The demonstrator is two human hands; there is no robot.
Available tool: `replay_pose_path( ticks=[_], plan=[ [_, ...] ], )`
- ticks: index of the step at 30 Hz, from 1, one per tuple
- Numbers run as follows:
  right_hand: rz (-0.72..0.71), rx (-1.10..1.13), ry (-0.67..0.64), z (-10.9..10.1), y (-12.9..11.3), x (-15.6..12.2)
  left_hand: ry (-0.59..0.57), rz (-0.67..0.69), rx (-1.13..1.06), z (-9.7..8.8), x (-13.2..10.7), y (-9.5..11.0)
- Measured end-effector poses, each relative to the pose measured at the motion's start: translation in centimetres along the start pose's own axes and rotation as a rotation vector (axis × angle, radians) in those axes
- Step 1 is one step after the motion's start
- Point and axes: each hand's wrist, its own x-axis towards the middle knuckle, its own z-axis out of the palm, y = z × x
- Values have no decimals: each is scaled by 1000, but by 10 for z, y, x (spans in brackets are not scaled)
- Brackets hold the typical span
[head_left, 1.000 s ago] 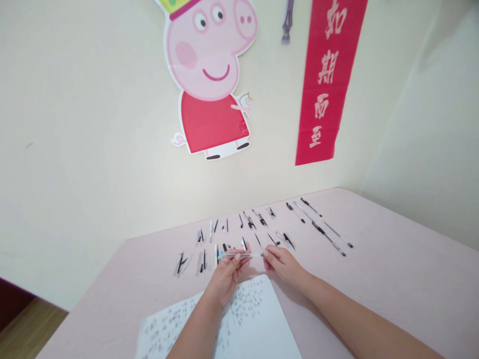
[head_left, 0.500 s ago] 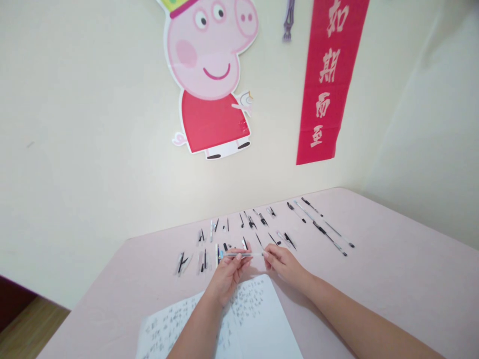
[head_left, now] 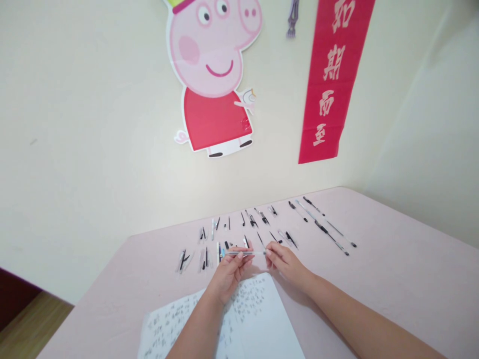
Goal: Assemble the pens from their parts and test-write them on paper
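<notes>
Holding a clear pen (head_left: pixel 247 253) level above a pink table (head_left: pixel 392 279)

Behind everything, a cream wall (head_left: pixel 93 109). Against it, the pink table, spread toward the lower edge of view. Up on the wall, a cartoon-pig cutout (head_left: pixel 217 107) in a red dress; to its right, a red banner (head_left: pixel 332 85) with white Chinese characters. At the near side of the table, partly under the left forearm, an open notebook (head_left: pixel 262 324) with handwriting.

In the left hand (head_left: pixel 228 274), palm turned up: pinches the clear pen's left part, thumb over fingers. In the right hand (head_left: pixel 282 259): grips the clear pen's right end in closed fingertips. Between the two, the clear pen, just beyond the notebook's far edge.

Off to the right, black-grip pens (head_left: pixel 332 238) in slanting lines. Smallest, in two rough rows: clear barrels (head_left: pixel 189 261), thin dark refills (head_left: pixel 229 223), black caps (head_left: pixel 226 245); cannot tell some apart.
</notes>
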Motion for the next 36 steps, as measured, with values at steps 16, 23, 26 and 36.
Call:
replay_pose_path(
  ticks=[16,23,26,36],
  plan=[
    [0,23,-31,3,8,1,-2,16,10,-1,1,0],
    [118,258,-64,10,6,2,-3,45,26,0,0,-1],
    [168,361,-70,12,3,2,-3,64,43,-1,0,-1],
    [244,540,-76,14,-2,2,18,97,42,1,0,-2]
  ],
)
